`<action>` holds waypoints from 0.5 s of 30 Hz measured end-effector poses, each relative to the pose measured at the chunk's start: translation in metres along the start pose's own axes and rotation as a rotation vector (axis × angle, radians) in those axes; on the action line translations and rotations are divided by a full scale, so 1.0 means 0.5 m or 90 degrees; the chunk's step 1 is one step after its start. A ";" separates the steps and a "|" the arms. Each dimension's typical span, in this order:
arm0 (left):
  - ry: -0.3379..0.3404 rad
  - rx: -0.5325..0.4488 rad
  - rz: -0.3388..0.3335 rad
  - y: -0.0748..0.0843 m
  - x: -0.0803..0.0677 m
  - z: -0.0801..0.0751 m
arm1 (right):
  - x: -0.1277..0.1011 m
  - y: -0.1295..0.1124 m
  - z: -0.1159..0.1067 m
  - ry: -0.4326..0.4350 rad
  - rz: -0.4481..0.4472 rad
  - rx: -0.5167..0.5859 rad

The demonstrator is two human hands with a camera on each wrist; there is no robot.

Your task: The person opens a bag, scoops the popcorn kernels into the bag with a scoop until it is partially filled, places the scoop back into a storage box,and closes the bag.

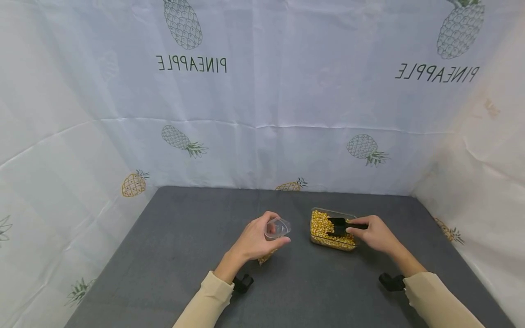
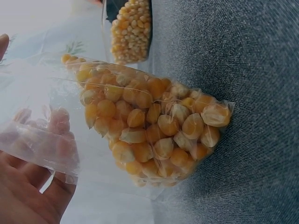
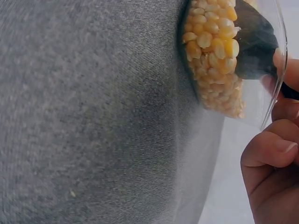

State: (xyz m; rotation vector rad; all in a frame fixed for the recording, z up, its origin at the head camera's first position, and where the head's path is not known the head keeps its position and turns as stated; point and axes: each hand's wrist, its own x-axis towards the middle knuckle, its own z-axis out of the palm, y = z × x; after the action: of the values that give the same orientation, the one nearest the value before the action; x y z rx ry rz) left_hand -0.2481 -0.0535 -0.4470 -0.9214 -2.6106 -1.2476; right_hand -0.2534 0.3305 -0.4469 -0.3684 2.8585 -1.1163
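My left hand (image 1: pixel 253 239) holds a clear plastic bag (image 1: pixel 278 228) by its top, thumb and fingers spread around the wide mouth. Corn kernels (image 2: pixel 154 126) fill the bag's lower part, which hangs down close to the table in the left wrist view. To the right, my right hand (image 1: pixel 378 234) grips the handle of a small black scoop (image 1: pixel 338 223). The scoop's blade lies among the corn kernels (image 1: pixel 320 224) in a clear rectangular container (image 1: pixel 333 244). In the right wrist view, the scoop blade (image 3: pixel 254 44) shows behind the container's clear wall, with the fingers near the rim.
Both hands work over a dark grey table (image 1: pixel 197 255). A white curtain (image 1: pixel 262 91) printed with pineapples stands behind it and along both sides. Black straps with camera mounts sit at the left wrist (image 1: pixel 244 283) and the right wrist (image 1: pixel 391 282).
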 end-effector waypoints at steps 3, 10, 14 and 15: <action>0.001 -0.001 0.000 0.000 -0.001 0.000 | 0.001 0.002 0.004 0.007 0.004 0.000; 0.001 0.000 -0.002 -0.001 0.000 0.001 | 0.000 0.006 0.008 0.011 0.027 0.014; 0.002 -0.001 -0.004 -0.001 0.000 0.002 | -0.002 0.009 0.014 0.019 0.036 0.015; 0.002 -0.002 -0.004 -0.001 0.000 0.002 | -0.002 0.010 0.015 0.021 0.038 0.015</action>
State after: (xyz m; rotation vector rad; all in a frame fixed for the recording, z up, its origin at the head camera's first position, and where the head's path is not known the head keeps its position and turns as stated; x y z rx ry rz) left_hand -0.2481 -0.0533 -0.4479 -0.9114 -2.6130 -1.2539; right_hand -0.2523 0.3294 -0.4560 -0.2647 2.8608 -1.1558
